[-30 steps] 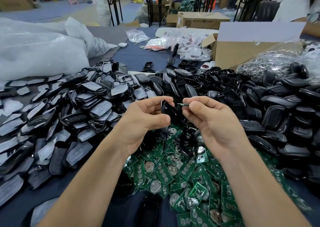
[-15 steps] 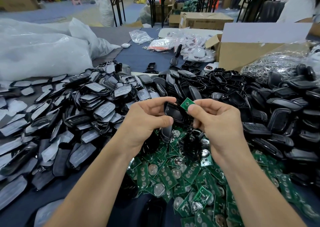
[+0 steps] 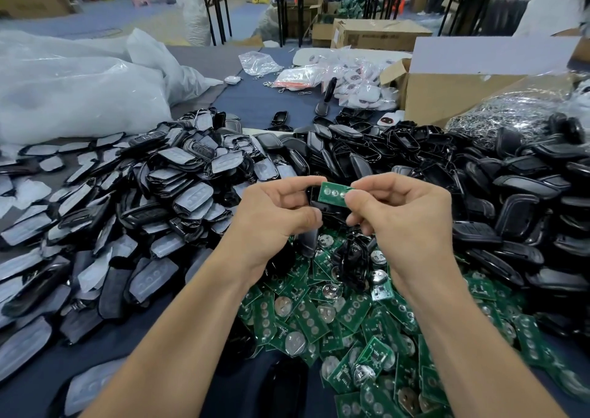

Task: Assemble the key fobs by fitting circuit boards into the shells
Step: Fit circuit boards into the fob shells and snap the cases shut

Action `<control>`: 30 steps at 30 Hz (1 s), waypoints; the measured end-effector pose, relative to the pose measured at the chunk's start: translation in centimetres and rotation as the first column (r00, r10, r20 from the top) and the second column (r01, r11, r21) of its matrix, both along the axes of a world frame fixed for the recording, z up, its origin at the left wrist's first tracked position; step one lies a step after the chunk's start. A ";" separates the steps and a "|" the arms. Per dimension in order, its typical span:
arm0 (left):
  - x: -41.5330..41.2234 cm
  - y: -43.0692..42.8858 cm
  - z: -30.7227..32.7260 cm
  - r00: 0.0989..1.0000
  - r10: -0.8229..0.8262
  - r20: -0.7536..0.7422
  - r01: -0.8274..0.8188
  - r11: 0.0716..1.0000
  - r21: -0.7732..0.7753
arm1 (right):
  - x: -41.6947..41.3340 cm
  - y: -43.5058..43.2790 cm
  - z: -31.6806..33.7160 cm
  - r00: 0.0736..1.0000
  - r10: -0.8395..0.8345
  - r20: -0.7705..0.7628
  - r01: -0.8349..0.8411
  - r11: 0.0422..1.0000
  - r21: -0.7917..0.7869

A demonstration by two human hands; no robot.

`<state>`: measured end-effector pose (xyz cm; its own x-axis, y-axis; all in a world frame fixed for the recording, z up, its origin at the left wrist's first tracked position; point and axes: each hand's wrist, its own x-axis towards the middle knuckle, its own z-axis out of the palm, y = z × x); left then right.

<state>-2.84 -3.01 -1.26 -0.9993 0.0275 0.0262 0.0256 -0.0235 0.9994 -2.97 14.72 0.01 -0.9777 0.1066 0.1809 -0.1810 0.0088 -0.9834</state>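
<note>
The board (image 3: pixel 333 193), green face toward you, sat tilted against the black shell (image 3: pixel 329 210). Your right hand (image 3: pixel 405 213) pinched the board's right end; your left hand (image 3: pixel 274 216) gripped the shell. Below lay loose boards (image 3: pixel 335 322), with shell heaps (image 3: pixel 479 194) on either side.

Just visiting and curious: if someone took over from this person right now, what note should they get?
Left hand holds a black shell. Right hand pinches a green circuit board at it, not seated yet.
Spare boards heaped nearest the person, black shells at right, film-covered shells at left.
Finished fobs: cannot tell.
Left: press this board in, then the rest.
</note>
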 end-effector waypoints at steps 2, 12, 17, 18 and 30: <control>-0.1 0.1 -0.1 1.000 -0.005 0.009 0.005 1.000 0.015 | 0.0 0.0 0.1 1.000 -0.006 0.004 0.006 1.000 -0.012; -0.3 0.2 0.1 0.998 0.059 0.037 -0.064 0.988 0.139 | -0.5 0.2 0.2 0.967 0.117 0.224 -0.091 0.988 -0.127; -0.2 0.9 -0.1 0.990 0.137 0.027 -0.140 0.973 0.182 | 0.2 -1.3 -0.1 0.946 0.150 0.286 -0.047 0.940 -0.338; -0.1 1.0 -0.2 0.994 0.113 0.007 -0.113 0.983 0.144 | 0.3 -1.5 -0.2 0.945 0.136 0.298 -0.012 0.924 -0.382; -0.2 1.2 -0.5 0.986 0.158 -0.060 -0.164 0.981 -0.104 | -0.2 0.1 -0.4 0.981 -0.184 -0.052 0.191 0.967 0.169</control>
<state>-3.03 -1.85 -1.77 -0.9883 -0.1283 0.0826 0.0710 0.0929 0.9931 -3.16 14.78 -0.35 -0.9358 0.2517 0.2469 -0.1948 0.2146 -0.9571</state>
